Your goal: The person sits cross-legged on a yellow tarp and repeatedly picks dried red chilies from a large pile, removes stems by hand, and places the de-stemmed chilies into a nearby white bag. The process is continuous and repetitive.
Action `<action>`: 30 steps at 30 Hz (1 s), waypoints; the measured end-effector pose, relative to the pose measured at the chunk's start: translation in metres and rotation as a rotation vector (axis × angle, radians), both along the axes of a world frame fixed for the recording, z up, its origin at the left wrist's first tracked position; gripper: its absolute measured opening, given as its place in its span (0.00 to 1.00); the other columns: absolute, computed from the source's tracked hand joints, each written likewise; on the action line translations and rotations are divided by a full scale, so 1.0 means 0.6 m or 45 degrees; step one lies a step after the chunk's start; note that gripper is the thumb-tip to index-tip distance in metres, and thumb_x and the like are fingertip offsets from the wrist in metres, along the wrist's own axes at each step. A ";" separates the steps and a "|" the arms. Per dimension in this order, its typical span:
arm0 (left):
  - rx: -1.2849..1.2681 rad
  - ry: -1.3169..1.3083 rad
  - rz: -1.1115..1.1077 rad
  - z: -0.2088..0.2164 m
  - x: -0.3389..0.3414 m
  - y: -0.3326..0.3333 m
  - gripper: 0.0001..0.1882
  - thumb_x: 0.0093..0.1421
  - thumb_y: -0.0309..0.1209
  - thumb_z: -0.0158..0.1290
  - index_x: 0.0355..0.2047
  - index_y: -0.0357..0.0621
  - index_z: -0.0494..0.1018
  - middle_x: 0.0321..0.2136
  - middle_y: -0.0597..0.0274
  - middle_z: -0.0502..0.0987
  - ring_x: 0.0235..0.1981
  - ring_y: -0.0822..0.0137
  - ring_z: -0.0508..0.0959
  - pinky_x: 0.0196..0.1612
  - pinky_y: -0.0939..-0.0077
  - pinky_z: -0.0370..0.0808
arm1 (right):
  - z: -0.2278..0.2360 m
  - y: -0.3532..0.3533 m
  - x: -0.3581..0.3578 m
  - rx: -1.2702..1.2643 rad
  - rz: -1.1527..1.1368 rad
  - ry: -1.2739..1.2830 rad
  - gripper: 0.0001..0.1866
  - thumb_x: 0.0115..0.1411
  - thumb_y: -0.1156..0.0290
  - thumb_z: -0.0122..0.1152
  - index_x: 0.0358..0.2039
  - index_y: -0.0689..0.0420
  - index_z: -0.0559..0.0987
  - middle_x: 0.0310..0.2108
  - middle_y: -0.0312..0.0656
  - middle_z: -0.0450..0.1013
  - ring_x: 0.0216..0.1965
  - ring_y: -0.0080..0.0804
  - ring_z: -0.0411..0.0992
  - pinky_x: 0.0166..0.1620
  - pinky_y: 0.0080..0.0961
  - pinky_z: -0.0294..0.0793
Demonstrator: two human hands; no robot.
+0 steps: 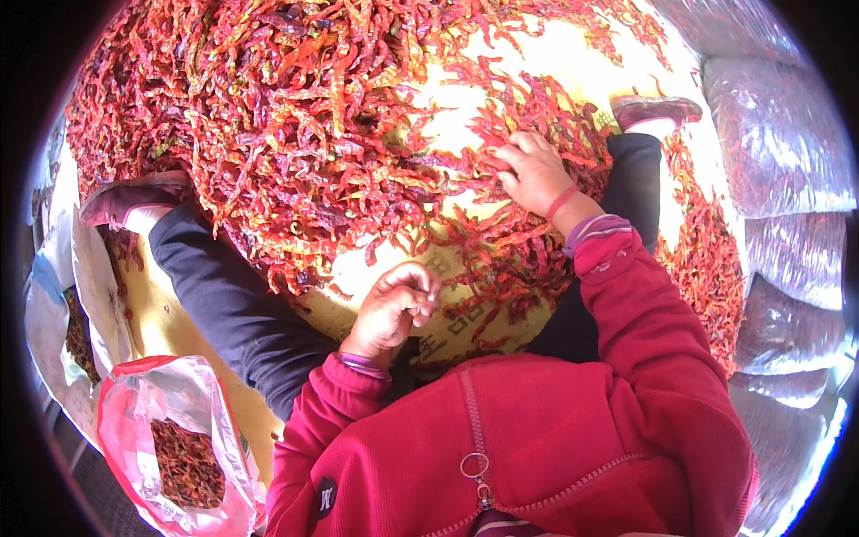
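A broad heap of dried red chili peppers [295, 116] lies in front of me, thickest toward the left and far side. My right hand [537, 174], with a red band at the wrist, reaches to the heap's right part. Its fingers are a little apart, and their tips touch loose chilies. Nearer to my body, my left hand [394, 304] hovers over the yellow sheet [358, 268], palm turned partly up. Its fingers curl in toward the thumb, and no chili shows in them. A smaller patch of chilies [510, 259] lies between the hands and my right leg.
My outstretched legs frame the heap. At lower left stands an open pink-and-white bag [121, 430] with chilies inside; a white sack [54, 313] is behind it. Filled clear plastic bags [778, 134] line the right side. More chilies [702, 259] lie beyond my right leg.
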State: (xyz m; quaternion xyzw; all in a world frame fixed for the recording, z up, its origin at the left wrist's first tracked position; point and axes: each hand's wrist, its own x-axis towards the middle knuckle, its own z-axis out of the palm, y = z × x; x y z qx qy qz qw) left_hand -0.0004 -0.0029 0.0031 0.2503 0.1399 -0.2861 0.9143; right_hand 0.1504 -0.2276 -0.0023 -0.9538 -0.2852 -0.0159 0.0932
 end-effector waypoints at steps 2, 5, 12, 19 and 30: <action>0.007 0.004 0.018 -0.003 0.000 0.002 0.06 0.40 0.19 0.41 0.21 0.40 0.64 0.18 0.62 0.64 0.14 0.76 0.62 0.15 0.87 0.58 | 0.007 -0.029 0.000 -0.016 -0.103 0.127 0.07 0.42 0.70 0.52 0.25 0.53 0.70 0.28 0.42 0.64 0.36 0.41 0.62 0.39 0.36 0.61; 0.039 0.012 0.018 -0.006 -0.005 -0.002 0.05 0.41 0.20 0.41 0.22 0.40 0.64 0.18 0.63 0.65 0.14 0.76 0.62 0.15 0.88 0.59 | 0.014 -0.092 -0.019 0.030 -0.101 0.138 0.02 0.40 0.73 0.49 0.16 0.56 0.67 0.20 0.42 0.64 0.27 0.43 0.64 0.30 0.37 0.63; 0.130 -0.009 0.006 -0.017 -0.005 -0.001 0.01 0.43 0.24 0.42 0.19 0.41 0.63 0.17 0.62 0.65 0.14 0.75 0.62 0.14 0.87 0.58 | 0.049 -0.114 -0.059 0.177 0.001 0.276 0.03 0.40 0.76 0.47 0.15 0.58 0.65 0.17 0.43 0.63 0.24 0.44 0.62 0.28 0.35 0.61; 0.227 0.037 -0.015 -0.022 -0.005 -0.003 0.04 0.44 0.27 0.44 0.17 0.42 0.61 0.16 0.61 0.64 0.13 0.74 0.62 0.14 0.86 0.58 | 0.053 -0.060 -0.039 0.371 -0.090 0.221 0.07 0.45 0.75 0.47 0.27 0.60 0.71 0.24 0.46 0.65 0.31 0.42 0.64 0.38 0.32 0.63; 0.300 0.039 -0.072 -0.025 -0.004 0.000 0.03 0.44 0.26 0.41 0.17 0.43 0.61 0.17 0.62 0.65 0.14 0.74 0.62 0.15 0.86 0.59 | -0.010 -0.059 0.083 -0.002 -0.307 0.338 0.10 0.45 0.71 0.50 0.31 0.52 0.71 0.34 0.42 0.66 0.38 0.40 0.63 0.43 0.32 0.62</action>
